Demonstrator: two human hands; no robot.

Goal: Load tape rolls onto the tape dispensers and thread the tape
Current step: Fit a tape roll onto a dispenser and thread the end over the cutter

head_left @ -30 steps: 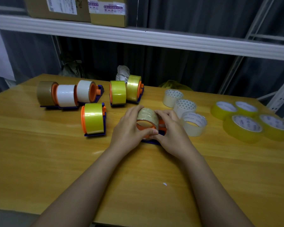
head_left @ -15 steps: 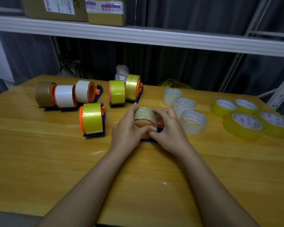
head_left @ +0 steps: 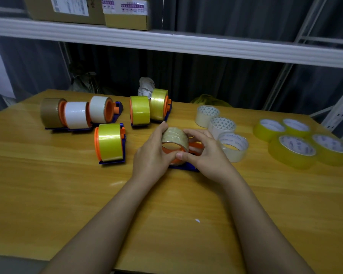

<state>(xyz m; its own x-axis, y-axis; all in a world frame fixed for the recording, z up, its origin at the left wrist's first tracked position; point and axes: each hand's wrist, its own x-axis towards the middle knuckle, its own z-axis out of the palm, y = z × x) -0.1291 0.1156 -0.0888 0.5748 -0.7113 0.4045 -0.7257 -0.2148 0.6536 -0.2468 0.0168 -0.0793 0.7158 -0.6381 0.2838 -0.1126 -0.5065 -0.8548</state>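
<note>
— Orange hub, blue base: that's the dispenser at mid-bench, and the clear roll sits over the hub. What's moved in the last second?

— Little. Both hands have stayed on it. The left hand curls round the roll's near side, fingers over the top; the right hand pinches at the roll's lower front edge, thumb meeting the left thumb there.

— So each grip is closed on the roll?

— Yes, both. The roll has hardly shifted, so I judge the seating is done or nearly so, and the thumbs are hunting for the tape end. Whether an end is lifted I cannot tell; the fingers hide it.

— What lies around?

— Six loaded dispensers to the left, the nearest just beside the left hand. Three pale rolls right of the right hand, the closest almost touching its fingers. Four yellow rolls farther right.

— Anything in the way?

— The closest pale roll crowds the right hand; pulling tape that way could knock it.
</note>
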